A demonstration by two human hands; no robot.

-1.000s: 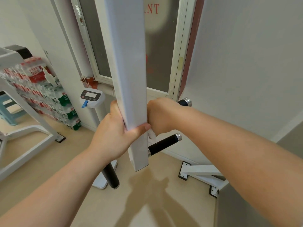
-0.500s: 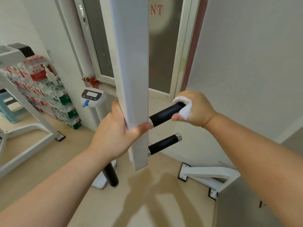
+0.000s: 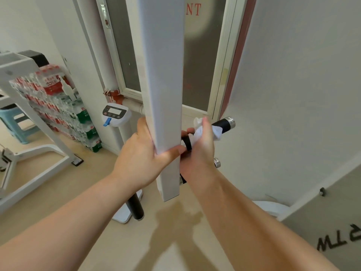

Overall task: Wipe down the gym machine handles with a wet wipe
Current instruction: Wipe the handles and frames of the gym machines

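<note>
A white square machine bar (image 3: 166, 94) hangs down the middle of the view. My left hand (image 3: 142, 153) grips it near its lower end. A black handle with a chrome end cap (image 3: 226, 124) sticks out to the right of the bar. My right hand (image 3: 199, 147) is closed around that handle near the bar, with a white wet wipe (image 3: 205, 132) wrapped between palm and grip. A second handle below shows only its chrome cap (image 3: 216, 163); my right hand hides the rest. A third black handle (image 3: 135, 208) points down on the left.
A white scale with a display (image 3: 115, 114) stands behind my left hand. Stacked packs of bottled water (image 3: 58, 106) line the left wall beside a white machine frame (image 3: 29, 122) and a blue stool (image 3: 17, 124). A window and wall are close ahead.
My right hand slid with the wipe from the handle's outer end back toward the bar, which uncovers the chrome cap. My left hand has kept its grip on the bar.
</note>
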